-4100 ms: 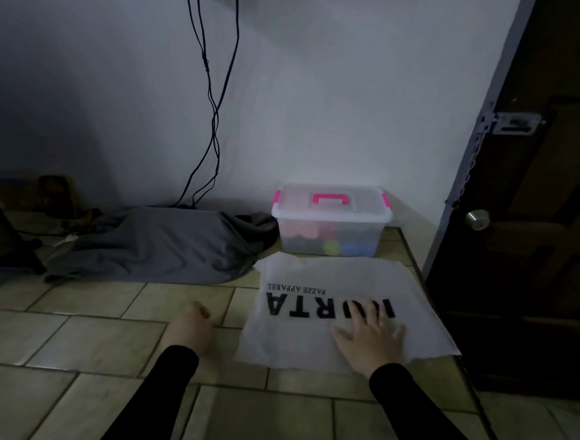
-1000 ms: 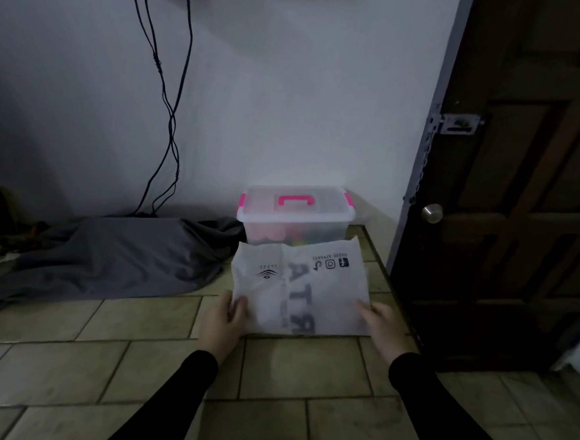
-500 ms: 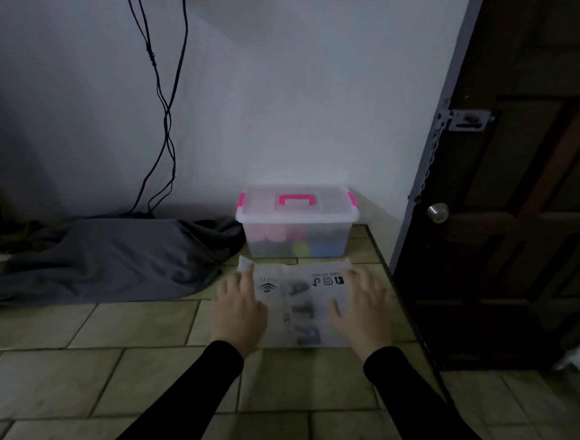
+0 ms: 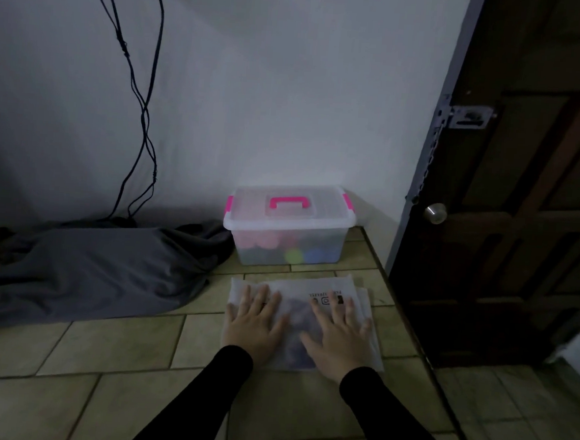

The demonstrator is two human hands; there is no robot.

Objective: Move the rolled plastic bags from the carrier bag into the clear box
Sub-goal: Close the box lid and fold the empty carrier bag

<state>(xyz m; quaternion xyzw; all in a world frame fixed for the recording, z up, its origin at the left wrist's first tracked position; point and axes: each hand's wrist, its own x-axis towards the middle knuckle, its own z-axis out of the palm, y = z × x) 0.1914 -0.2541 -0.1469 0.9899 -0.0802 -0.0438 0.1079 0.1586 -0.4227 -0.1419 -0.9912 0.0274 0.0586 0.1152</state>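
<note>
The white carrier bag (image 4: 296, 309) lies folded flat on the tiled floor, its print facing up. My left hand (image 4: 254, 320) presses on its left half with straight fingers. My right hand (image 4: 337, 333) presses flat on its right half. Just beyond the bag stands the clear box (image 4: 289, 232) with its lid shut, a pink handle and pink latches. Coloured rolled plastic bags (image 4: 293, 252), pink, green and blue, show through the box's wall.
A grey cloth bundle (image 4: 89, 271) lies on the floor left of the box. Black cables (image 4: 145, 106) hang down the white wall. A dark wooden door (image 4: 523, 201) with a knob and latch stands at the right.
The carrier bag was spread out, then lifted and folded in half. Both hands have moved onto it and now press it flat on the floor.
</note>
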